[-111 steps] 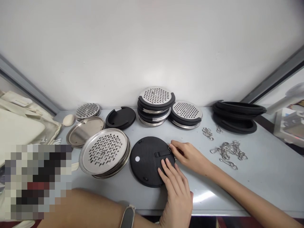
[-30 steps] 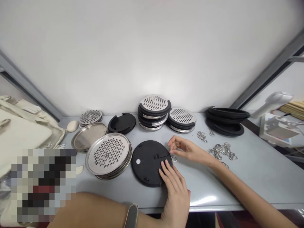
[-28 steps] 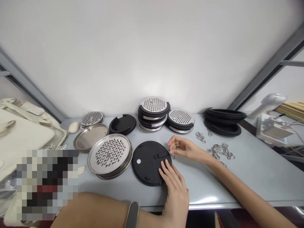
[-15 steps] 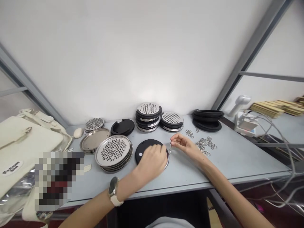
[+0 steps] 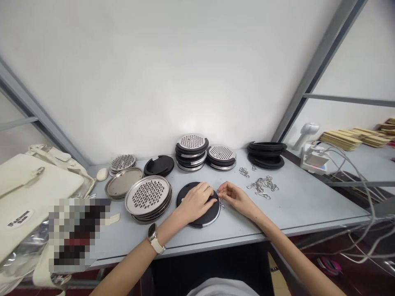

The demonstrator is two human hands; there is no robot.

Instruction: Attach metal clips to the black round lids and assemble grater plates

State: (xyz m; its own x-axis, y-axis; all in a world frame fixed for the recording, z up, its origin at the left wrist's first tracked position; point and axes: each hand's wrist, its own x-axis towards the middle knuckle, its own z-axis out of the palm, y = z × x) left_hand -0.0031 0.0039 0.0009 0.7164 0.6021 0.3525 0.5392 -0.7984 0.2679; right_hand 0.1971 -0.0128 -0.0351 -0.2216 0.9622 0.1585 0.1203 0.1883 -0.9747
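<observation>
A round black disc with a metal rim, like the black-cased graters behind it, lies on the table. My left hand lies over it with fingers bent, gripping it near its right side. My right hand is closed in a pinch on a small metal clip at the disc's right edge. Whether the clip passes through the edge I cannot tell. A pile of metal clips lies right of my right hand, with a smaller group of clips behind it.
Metal grater plates are stacked at left, near plain metal discs. Black-cased graters stand at the back beside another stack. Black covers sit back right; one black cover is back left. A cream bag fills the left.
My right hand has brought the clip left and down to the disc's edge. My left hand has opened from a fist-like curl and lies lower over the disc. The view has shifted slightly.
</observation>
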